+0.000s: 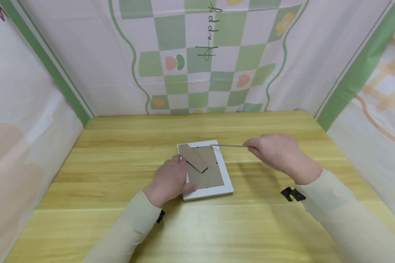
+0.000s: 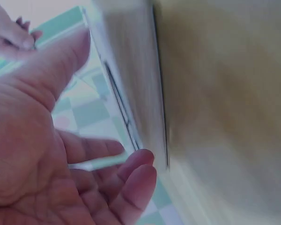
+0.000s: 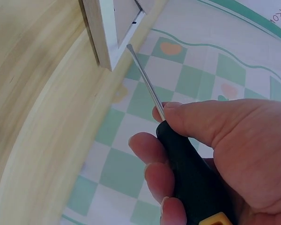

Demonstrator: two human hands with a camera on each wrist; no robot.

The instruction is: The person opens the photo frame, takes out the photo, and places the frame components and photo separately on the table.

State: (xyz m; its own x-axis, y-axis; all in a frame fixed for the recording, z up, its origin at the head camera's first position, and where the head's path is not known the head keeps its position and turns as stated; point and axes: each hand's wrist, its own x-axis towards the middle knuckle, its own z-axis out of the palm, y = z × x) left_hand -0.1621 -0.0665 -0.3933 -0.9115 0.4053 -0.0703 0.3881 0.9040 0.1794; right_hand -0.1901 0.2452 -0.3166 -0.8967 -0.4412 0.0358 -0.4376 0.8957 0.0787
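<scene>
Head view: a white-bordered picture frame (image 1: 224, 175) is seen lying back up on a wood-grained table (image 1: 118, 153), just below the middle of the picture. A brown backing board (image 1: 212, 175) is enclosed by the border, and a brown flap (image 1: 193, 157), edged in black at its lower end, is laid slantwise across the board's upper left part. The frame's left side is touched by the left hand (image 1: 169, 179), its thumb placed near the lower left corner and its fingers set higher along the edge. In the left wrist view this hand is shown loosely spread, fingers slightly bent, with nothing clasped; how firmly it is pressed cannot be told.

Right of centre, a screwdriver (image 3: 192, 173) is gripped by the right hand (image 1: 278, 153). In the right wrist view the black handle is wrapped by curled fingers, the thumb being laid near the base of the metal shaft (image 3: 145, 82). The tip is held at the frame's upper right corner in the head view; whether the wood is touched cannot be told.

Pale sleeves (image 1: 335, 197) are worn, and the top of the picture is filled by a green-checked cloth (image 1: 171, 33).
</scene>
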